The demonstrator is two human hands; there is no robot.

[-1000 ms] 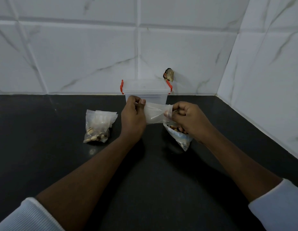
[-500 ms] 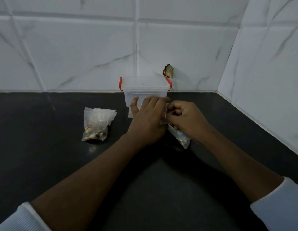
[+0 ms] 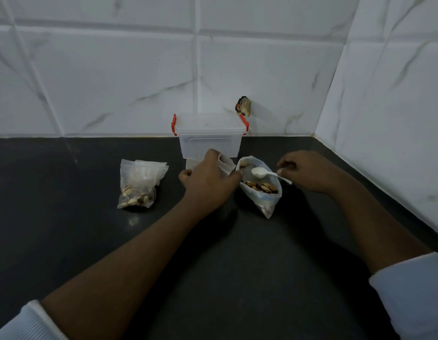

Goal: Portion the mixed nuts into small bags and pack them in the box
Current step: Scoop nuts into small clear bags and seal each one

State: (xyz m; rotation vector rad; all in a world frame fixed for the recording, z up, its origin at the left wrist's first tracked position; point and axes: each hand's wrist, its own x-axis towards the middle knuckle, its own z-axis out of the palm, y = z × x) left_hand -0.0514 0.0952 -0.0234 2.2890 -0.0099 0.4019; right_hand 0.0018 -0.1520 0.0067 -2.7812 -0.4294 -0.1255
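A large open bag of mixed nuts (image 3: 264,192) lies on the black counter. My right hand (image 3: 308,171) pinches the handle of a white plastic spoon (image 3: 260,172) whose bowl hovers over the bag's mouth. My left hand (image 3: 210,180) grips a small empty clear bag (image 3: 225,163) just left of the nut bag. A filled small bag of nuts (image 3: 139,184) lies farther left. The clear plastic box with red latches (image 3: 209,137) stands lidded behind my hands.
White marble-pattern tiles form the back wall and the right wall, meeting in a corner. A small dark patch (image 3: 243,106) sits on the back wall above the box. The black counter (image 3: 65,229) stretches left and toward me.
My hands have come apart. The right hand now holds the spoon over the open nut bag, and the left hand alone holds the small empty bag.
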